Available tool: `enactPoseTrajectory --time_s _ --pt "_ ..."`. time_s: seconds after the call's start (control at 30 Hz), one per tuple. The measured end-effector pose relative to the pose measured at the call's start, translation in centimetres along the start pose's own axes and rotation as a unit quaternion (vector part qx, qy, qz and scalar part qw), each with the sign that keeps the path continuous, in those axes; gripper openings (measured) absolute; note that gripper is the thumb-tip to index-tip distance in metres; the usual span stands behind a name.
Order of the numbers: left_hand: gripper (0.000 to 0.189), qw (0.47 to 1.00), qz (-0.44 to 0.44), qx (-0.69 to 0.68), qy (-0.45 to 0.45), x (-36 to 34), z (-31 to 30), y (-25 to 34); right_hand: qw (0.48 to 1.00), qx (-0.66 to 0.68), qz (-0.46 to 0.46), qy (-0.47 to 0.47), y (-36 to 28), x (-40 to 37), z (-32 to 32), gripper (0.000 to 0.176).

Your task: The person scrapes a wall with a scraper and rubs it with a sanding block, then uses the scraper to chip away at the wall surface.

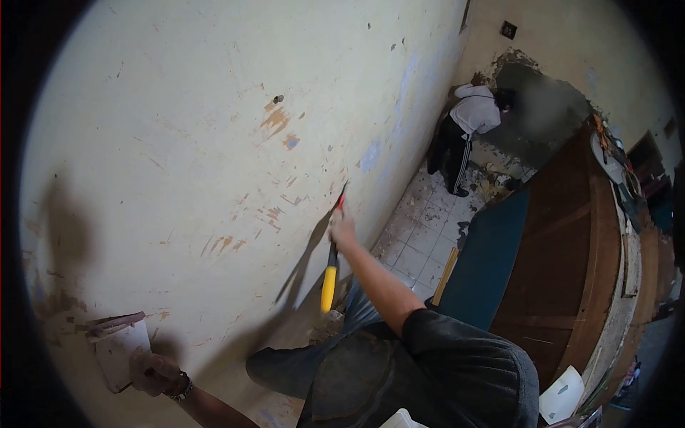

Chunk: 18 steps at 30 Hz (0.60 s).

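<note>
My right hand is closed around a long scraper with a yellow and black handle and a red part near the hand. Its thin dark tip meets or overlaps the pale wall, close to patches where the paint is scraped down to orange-brown. At the lower left, my left hand, with a bracelet at the wrist, grips a pale flat rectangular piece with a reddish-brown strip along its top. That piece is close against the wall; its exact kind I cannot tell.
Another person bends toward a grey patch of plaster on the far wall. Debris lies on the white tiled floor. A large brown wooden panel with a blue-green section stands on the right, items piled along its edge.
</note>
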<state>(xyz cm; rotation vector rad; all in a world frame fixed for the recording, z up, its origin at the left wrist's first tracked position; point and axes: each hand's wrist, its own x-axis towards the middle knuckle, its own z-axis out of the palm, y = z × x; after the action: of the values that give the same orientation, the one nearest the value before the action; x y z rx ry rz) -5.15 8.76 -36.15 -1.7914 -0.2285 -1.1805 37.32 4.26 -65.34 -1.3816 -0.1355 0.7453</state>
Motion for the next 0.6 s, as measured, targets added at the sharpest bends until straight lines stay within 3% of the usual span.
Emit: enactPoseTrajectory --time_s 0.07,0.17,0.4,0.53,0.6 --pt "0.032 0.995 -0.074 -0.063 0.008 -1.3 -0.1 -0.5 1.0 0.005 -0.014 0.018 -2.0 2.3 -0.1 0.05" --pt "0.032 0.998 -0.048 -0.033 0.026 -1.6 0.2 -0.6 0.992 0.12 0.041 -0.006 -3.0 3.3 -0.9 0.05" --pt "0.032 0.993 -0.082 -0.081 0.016 -1.6 -0.2 -0.2 0.994 0.051 0.073 -0.058 -0.1 -3.6 -0.8 0.056" --pt "0.03 0.989 -0.115 -0.087 0.014 -0.5 -0.1 0.3 0.998 -0.003 0.027 -0.051 -1.3 -4.2 0.0 0.057" --pt "0.033 0.988 -0.135 -0.068 0.016 -1.0 -0.4 0.3 0.994 0.012 0.007 -0.104 -1.6 -5.5 -0.2 0.057"
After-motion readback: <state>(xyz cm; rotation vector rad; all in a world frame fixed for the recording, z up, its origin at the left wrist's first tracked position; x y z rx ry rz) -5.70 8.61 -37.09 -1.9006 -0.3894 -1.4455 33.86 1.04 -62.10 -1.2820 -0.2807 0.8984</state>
